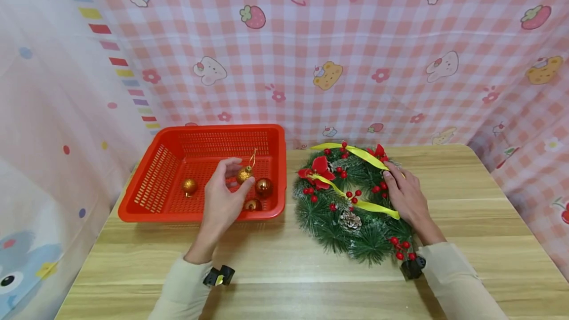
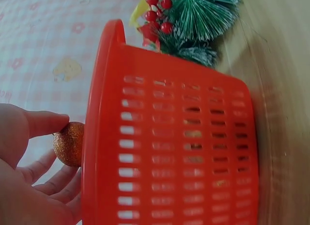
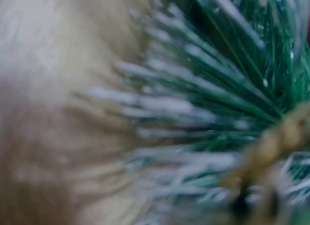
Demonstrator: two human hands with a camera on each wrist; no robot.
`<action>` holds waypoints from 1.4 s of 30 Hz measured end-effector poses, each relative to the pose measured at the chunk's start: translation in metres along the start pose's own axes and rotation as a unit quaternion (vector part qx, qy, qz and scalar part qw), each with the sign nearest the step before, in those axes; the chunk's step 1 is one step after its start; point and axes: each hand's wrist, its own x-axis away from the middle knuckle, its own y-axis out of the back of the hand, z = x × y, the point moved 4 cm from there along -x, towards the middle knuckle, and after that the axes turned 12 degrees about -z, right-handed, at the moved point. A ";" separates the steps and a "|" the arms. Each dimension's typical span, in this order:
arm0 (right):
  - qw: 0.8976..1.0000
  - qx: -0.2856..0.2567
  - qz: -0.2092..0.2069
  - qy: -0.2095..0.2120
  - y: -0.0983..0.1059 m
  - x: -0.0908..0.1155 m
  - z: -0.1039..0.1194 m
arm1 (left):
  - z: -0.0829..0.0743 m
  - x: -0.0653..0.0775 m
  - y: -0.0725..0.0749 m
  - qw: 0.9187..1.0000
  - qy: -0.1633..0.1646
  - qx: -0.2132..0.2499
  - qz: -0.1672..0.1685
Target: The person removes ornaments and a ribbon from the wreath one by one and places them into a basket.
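My left hand (image 1: 223,201) pinches a gold glitter Christmas bauble (image 1: 244,175) between thumb and fingers, above the red plastic basket (image 1: 202,217). The bauble's hanging loop stands upward. In the left wrist view the glittery bauble (image 2: 69,144) shows just past the basket rim. On the right, a green Christmas wreath (image 1: 317,221) lies on the table, dressed with red berries, red flowers, a pine cone (image 1: 350,220) and yellow ribbon (image 1: 378,208). My right hand (image 1: 408,197) grips the wreath's right side, fingertips at the ribbon; some fingers are hidden. Frosted needles (image 3: 193,79) fill the right wrist view, blurred.
Inside the basket lie another gold glitter bauble (image 1: 189,185) at left and two shiny brown ones at right, one bauble (image 1: 264,187) behind the other (image 1: 253,205). The wooden table (image 1: 275,270) ends at a pink checked curtain (image 1: 293,107).
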 end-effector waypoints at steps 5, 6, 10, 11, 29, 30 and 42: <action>1.000 0.000 -0.002 0.001 0.000 0.000 0.000 | 0.008 0.000 0.009 1.000 0.011 -0.007 -0.002; 1.000 -0.001 -0.002 0.000 0.000 0.000 0.000 | 0.010 0.000 0.010 1.000 0.013 -0.010 -0.003; 1.000 -0.003 -0.005 0.000 0.000 0.001 -0.001 | 0.018 0.000 0.013 0.999 0.020 -0.032 -0.003; 1.000 -0.003 -0.005 0.000 0.000 0.001 -0.001 | 0.019 0.000 0.013 0.999 0.021 -0.036 -0.003; 1.000 -0.004 -0.003 0.001 0.000 0.001 -0.001 | 0.031 -0.003 0.013 0.997 0.057 -0.053 0.021; 1.000 -0.004 -0.003 0.002 0.000 0.001 0.000 | 0.032 -0.003 0.013 0.997 0.059 -0.054 0.023; 1.000 -0.005 0.003 0.000 0.000 0.001 0.001 | 0.032 -0.003 0.011 0.995 0.072 -0.060 0.028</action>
